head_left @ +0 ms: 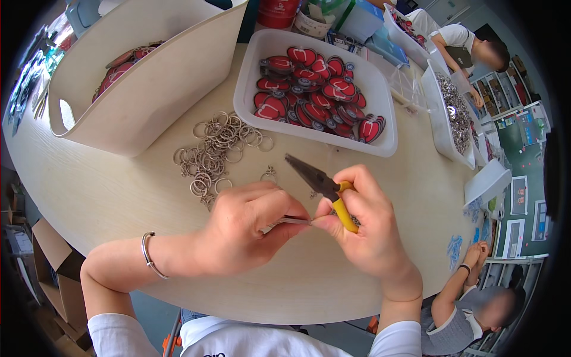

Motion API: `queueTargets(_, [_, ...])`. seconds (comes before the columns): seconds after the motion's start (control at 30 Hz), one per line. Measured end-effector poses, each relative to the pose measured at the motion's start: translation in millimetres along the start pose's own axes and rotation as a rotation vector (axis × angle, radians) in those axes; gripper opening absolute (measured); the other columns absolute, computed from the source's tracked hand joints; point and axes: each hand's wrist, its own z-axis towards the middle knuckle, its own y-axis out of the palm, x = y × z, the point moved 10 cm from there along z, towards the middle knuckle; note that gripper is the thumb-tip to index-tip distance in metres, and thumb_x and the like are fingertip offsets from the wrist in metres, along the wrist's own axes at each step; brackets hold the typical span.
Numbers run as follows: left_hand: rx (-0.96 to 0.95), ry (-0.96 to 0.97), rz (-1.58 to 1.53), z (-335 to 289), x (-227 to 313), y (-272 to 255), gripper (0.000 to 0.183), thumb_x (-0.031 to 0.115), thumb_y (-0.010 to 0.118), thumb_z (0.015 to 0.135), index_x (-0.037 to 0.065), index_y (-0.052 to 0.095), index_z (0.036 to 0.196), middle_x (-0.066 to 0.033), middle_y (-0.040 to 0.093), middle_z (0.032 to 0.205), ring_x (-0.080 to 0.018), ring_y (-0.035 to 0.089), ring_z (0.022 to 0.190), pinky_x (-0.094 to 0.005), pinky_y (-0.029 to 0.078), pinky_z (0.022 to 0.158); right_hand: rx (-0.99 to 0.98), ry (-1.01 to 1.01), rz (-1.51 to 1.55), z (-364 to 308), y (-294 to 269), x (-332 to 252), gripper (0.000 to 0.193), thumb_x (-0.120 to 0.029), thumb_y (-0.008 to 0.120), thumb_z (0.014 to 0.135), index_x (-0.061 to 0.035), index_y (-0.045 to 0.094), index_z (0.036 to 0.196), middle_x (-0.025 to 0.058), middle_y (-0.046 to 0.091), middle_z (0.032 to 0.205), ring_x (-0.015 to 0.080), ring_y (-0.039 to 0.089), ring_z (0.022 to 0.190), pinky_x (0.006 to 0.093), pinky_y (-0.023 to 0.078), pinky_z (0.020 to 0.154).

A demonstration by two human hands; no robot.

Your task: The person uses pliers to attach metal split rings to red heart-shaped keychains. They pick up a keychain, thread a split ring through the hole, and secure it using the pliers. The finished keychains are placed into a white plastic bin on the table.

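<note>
My left hand (244, 226) is closed around a thin flat piece (295, 221), seen edge-on, so most of it is hidden by the fingers. Yellow-handled needle-nose pliers (314, 178) rest in my right hand (375, 229), jaws pointing up and to the left, away from the flat piece. The right thumb and a finger meet at the end of that piece, close to the left fingertips. Just beyond my left hand lies a pile of metal split rings (217, 149), with a loose ring (269, 175) beside it.
A white tray (383, 146) of red-and-black flat charms stands beyond my hands. To the left is a tall cream bin (160, 89) holding similar pieces. Another tray (437, 128) of metal parts sits at the right. Two other people (461, 41) work along the right side.
</note>
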Motion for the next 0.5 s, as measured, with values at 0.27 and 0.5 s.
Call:
queueTargets(0.27, [0.04,0.175,0.183,9,16,-11,0.023,-0.009,0.073,0.063,0.002,0.061,0.08,-0.0074,0.065,0.075,-0.0214,0.063,0.065,-0.0292,0.049,0.052,0.034,0.143,0.268,2,6,20,0.013,0.001,0.071,0.077,0.0036,0.06,0.085,0.0087,0.048,0.093,0.0195,0.055,0.073,0.0292,0.047,0.065])
queueTargets(0.5, [0.107,0.248,0.276,16,29,-30,0.021,-0.009,0.071,0.063,0.0,0.062,0.079,-0.0092,0.066,0.076,-0.0231,0.061,0.067,-0.0288,0.05,0.056,0.184,-0.02,0.094,1,-3,6,0.015,-0.001,0.074,0.074,0.0027,0.062,0.082,0.0088,0.05,0.091,0.0199,0.056,0.072,0.0297,0.047,0.064])
